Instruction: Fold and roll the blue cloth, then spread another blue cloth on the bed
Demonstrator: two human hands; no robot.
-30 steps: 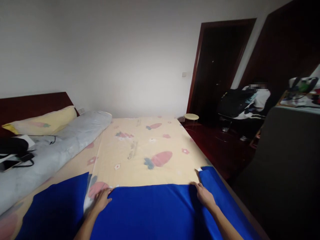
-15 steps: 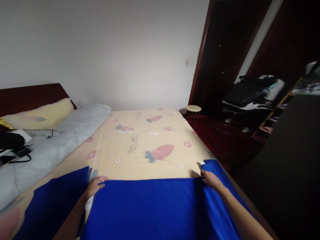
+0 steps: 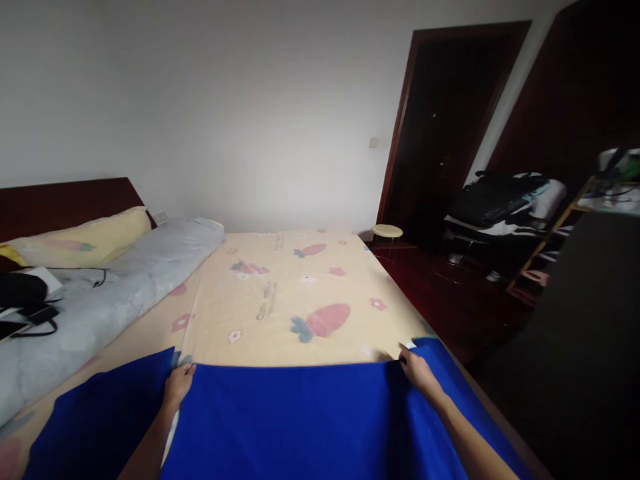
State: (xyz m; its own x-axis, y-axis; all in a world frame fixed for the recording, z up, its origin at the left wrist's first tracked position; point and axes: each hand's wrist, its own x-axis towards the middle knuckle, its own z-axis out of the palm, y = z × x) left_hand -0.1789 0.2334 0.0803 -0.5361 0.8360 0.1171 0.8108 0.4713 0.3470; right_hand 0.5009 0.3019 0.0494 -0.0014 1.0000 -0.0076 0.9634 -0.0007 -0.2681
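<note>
Pinching the blue cloth's (image 3: 300, 420) far edge on the bedsheet (image 3: 280, 313), I'm gripping with my left hand (image 3: 179, 385) and right hand (image 3: 419, 372), grey bolster (image 3: 100, 300) lying at ten o'clock.

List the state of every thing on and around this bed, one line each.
Blue cloth: spread flat over the near end of the bed, far edge straight.
Left hand: on the cloth's far edge, fingers curled.
Right hand: at the cloth's far right edge.
Grey rolled quilt: lying along the left side.
Yellow pillow: against the headboard.
Door: dark, cannot tell whether open.
</note>
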